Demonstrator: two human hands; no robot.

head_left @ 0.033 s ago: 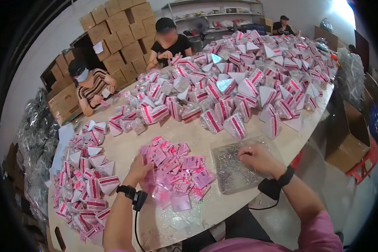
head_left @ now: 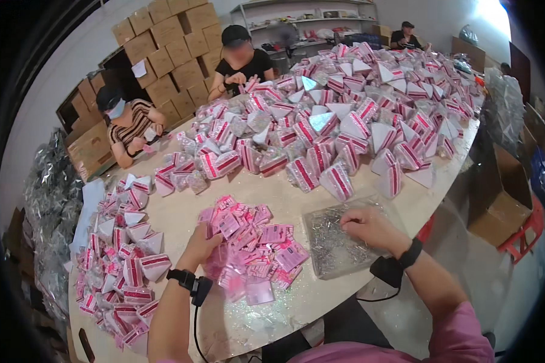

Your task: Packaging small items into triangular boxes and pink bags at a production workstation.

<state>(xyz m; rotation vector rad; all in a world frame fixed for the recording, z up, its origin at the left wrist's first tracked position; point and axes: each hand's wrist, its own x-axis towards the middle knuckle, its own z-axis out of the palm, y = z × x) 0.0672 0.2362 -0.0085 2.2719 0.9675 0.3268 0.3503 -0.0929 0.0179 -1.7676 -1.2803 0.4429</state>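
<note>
packing room, long pale table (head_left: 284, 199) crowded with goods.
stacked cardboard boxes (head_left: 163, 48) lining the wall; pink-and-white pouches (head_left: 345, 115) heaping across the far end. left hand (head_left: 201, 245) is curling loosely into the pink label pile (head_left: 254, 248); right hand (head_left: 369, 227) is resting half-closed, fingertips pinching at the clear bag of pins (head_left: 336, 242) just beside that pile.

- A long pale table (head_left: 284, 199) with a rounded end carries everything.
- A loose heap of small pink packets (head_left: 254, 242) lies near its front edge.
- A clear bag of silvery bits (head_left: 336, 242) lies just beside it.
- Pink-and-white triangular packs (head_left: 345, 121) cover the far half.
- More packs (head_left: 124, 266) crowd the left edge.
</note>
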